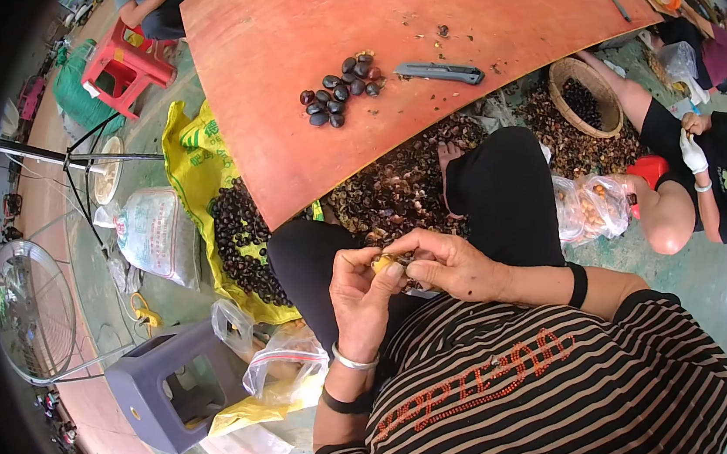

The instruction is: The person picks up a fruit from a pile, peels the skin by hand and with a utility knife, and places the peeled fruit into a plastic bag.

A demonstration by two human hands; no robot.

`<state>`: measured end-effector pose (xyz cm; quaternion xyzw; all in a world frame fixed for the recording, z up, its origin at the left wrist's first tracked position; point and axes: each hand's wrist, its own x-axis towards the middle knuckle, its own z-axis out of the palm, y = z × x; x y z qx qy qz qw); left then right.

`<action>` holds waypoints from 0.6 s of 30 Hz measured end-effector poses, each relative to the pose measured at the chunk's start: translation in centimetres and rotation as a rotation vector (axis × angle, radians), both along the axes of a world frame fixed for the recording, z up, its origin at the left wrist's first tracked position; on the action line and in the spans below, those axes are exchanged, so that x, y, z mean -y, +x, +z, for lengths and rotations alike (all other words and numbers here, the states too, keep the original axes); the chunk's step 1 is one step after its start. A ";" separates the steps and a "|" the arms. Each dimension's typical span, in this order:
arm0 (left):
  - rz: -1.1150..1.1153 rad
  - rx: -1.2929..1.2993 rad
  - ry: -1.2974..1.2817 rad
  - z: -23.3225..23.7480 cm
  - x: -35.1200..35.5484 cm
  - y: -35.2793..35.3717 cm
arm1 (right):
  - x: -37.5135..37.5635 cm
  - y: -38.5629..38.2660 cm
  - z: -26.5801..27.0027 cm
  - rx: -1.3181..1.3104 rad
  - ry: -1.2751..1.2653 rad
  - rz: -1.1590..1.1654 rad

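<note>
Yellow kernel point(386, 264) sits just below frame centre, over your lap, pinched between both hands. Your left hand point(361, 295) has a silver bangle on the wrist and grips the kernel from below with thumb and fingertips. Your right hand point(456, 267) closes thumb and forefinger on it from the right. On the orange board point(268, 34) above lies a pile of dark nuts point(341, 94), with a knife point(440, 72) just right of it. A yellow sack point(192, 145) of nuts lies left of your knee. A basket point(586, 95) is at upper right, near another person point(718, 182).
</note>
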<state>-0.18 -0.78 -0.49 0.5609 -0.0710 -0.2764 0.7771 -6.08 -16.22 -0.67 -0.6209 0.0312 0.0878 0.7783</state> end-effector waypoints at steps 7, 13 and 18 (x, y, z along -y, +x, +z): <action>-0.109 -0.027 -0.091 1.2 -0.2 -0.3 | 4.7 1.4 -0.4 -0.384 0.021 -0.269; -0.012 0.251 0.164 -0.2 -0.4 0.4 | 3.8 0.6 3.0 -0.079 -0.465 0.097; 0.013 0.308 0.226 -0.2 -0.2 0.1 | 1.5 0.6 4.0 0.054 -0.403 0.143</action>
